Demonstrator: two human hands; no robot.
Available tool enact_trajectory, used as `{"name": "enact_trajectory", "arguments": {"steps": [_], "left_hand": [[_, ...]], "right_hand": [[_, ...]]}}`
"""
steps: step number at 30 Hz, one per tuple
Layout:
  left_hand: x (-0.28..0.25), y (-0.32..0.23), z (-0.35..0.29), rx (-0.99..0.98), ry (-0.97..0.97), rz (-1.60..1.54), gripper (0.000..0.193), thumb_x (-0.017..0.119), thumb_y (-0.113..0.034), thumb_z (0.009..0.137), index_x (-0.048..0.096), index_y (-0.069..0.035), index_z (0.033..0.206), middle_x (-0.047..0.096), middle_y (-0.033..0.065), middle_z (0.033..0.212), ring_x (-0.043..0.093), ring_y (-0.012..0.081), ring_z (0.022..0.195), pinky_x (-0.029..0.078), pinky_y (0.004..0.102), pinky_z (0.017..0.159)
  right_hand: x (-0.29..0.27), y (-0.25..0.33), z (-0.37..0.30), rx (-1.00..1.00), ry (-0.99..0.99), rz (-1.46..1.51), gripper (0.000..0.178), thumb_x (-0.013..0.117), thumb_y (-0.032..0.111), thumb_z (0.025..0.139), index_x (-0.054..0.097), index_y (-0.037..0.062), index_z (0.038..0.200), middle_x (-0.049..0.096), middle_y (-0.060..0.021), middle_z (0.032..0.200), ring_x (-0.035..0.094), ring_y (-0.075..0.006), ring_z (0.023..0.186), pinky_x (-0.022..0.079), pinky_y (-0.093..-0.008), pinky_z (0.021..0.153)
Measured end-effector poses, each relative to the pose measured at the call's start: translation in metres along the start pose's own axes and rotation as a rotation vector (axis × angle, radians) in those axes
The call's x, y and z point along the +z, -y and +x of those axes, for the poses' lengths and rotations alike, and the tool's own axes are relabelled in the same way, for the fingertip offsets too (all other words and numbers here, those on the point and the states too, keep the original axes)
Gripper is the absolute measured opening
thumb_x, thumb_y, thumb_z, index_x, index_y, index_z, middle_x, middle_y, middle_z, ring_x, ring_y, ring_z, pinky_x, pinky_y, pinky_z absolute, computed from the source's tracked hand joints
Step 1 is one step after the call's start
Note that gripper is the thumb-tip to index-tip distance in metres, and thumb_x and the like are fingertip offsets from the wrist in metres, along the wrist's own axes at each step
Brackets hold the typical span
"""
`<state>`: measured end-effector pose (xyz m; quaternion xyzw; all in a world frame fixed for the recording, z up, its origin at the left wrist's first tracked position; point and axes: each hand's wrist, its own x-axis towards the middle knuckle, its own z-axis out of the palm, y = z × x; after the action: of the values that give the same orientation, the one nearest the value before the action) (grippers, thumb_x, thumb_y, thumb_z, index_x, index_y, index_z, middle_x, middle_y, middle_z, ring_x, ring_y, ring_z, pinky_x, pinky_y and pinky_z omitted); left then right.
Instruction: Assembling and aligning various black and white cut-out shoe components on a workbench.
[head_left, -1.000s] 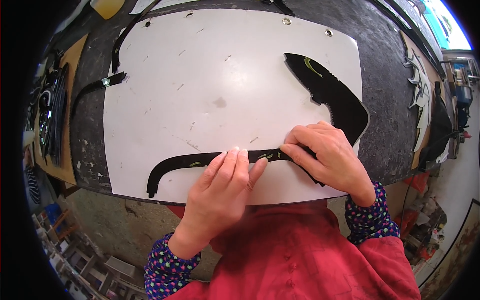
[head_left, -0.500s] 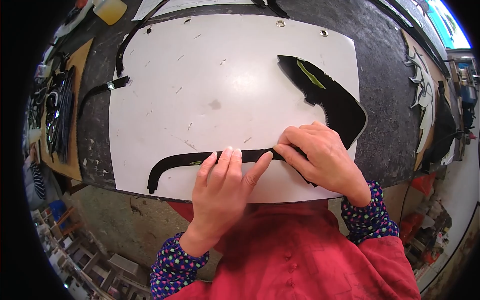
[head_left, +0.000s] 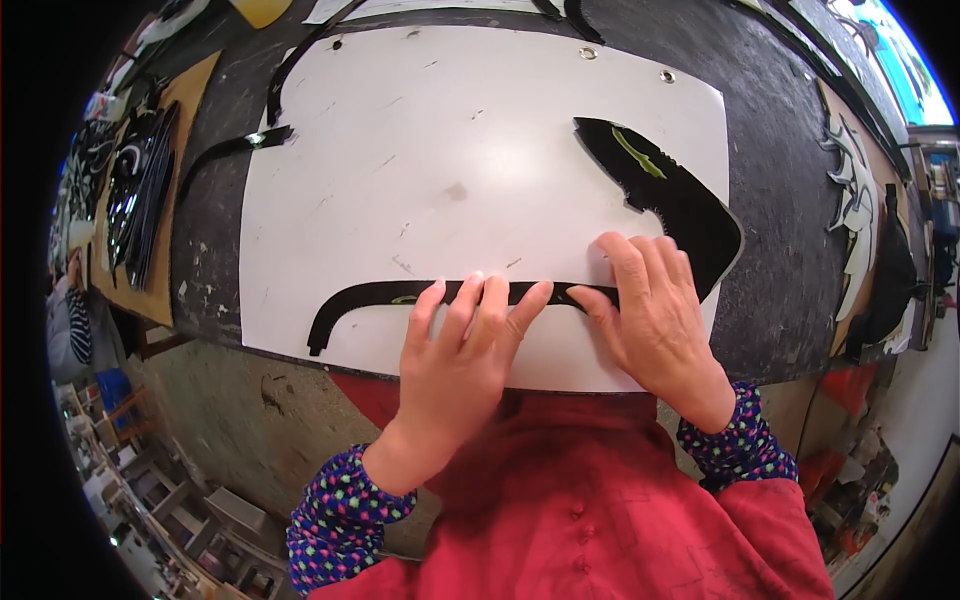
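A thin black curved strip [head_left: 385, 293] lies along the near part of a white board, its left end bending toward me. My left hand [head_left: 455, 350] rests on it with fingers stretched and spread, fingertips and thumb pressing the strip down. My right hand [head_left: 655, 325] is open, its thumb on the strip just right of my left thumb and its other fingers extended over the strip's right part, which they hide. Just beyond that hand lies a wide black shaped piece [head_left: 690, 215] with a notched edge and a yellow-green mark. Whether the two black pieces touch is hidden under my right hand.
The white board [head_left: 340, 200] has metal eyelets at its far edge and lies on a dark worktable [head_left: 765, 170]. Another black curved strip [head_left: 215, 150] overlaps its left edge. Brown sheets with black pieces [head_left: 140, 190] and pale pieces [head_left: 860, 215] lie left and right.
My right hand's fingers have loosened from a bunched grip and stretched out, with the thumb still at the strip. My left hand stays on the strip. The whole view has shifted slightly.
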<state>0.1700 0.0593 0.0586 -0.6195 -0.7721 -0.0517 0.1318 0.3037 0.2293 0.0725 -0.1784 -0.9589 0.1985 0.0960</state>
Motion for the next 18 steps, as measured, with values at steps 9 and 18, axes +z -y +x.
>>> {"name": "enact_trajectory", "arguments": {"steps": [9, 18], "left_hand": [[0.006, 0.019, -0.015, -0.052, -0.105, -0.247, 0.041, 0.059, -0.011, 0.087, 0.071, -0.02, 0.125, 0.061, 0.0083, 0.124, 0.061, 0.02, 0.109, 0.045, 0.0409, 0.102], [0.007, 0.017, -0.018, -0.079, -0.13, -0.331, 0.042, 0.058, -0.008, 0.087, 0.069, -0.016, 0.127, 0.06, 0.0113, 0.128, 0.06, 0.0228, 0.113, 0.043, 0.0443, 0.106]], "right_hand": [[0.016, -0.01, -0.006, -0.069, -0.169, -0.169, 0.049, 0.065, 0.007, 0.087, 0.051, 0.0116, 0.134, 0.048, -0.0081, 0.131, 0.048, -0.0264, 0.113, 0.038, -0.0378, 0.09], [0.014, 0.026, 0.003, -0.181, -0.262, 0.274, 0.026, 0.075, -0.004, 0.079, 0.064, 0.0005, 0.102, 0.061, -0.0108, 0.087, 0.062, -0.0269, 0.074, 0.053, -0.0358, 0.062]]}}
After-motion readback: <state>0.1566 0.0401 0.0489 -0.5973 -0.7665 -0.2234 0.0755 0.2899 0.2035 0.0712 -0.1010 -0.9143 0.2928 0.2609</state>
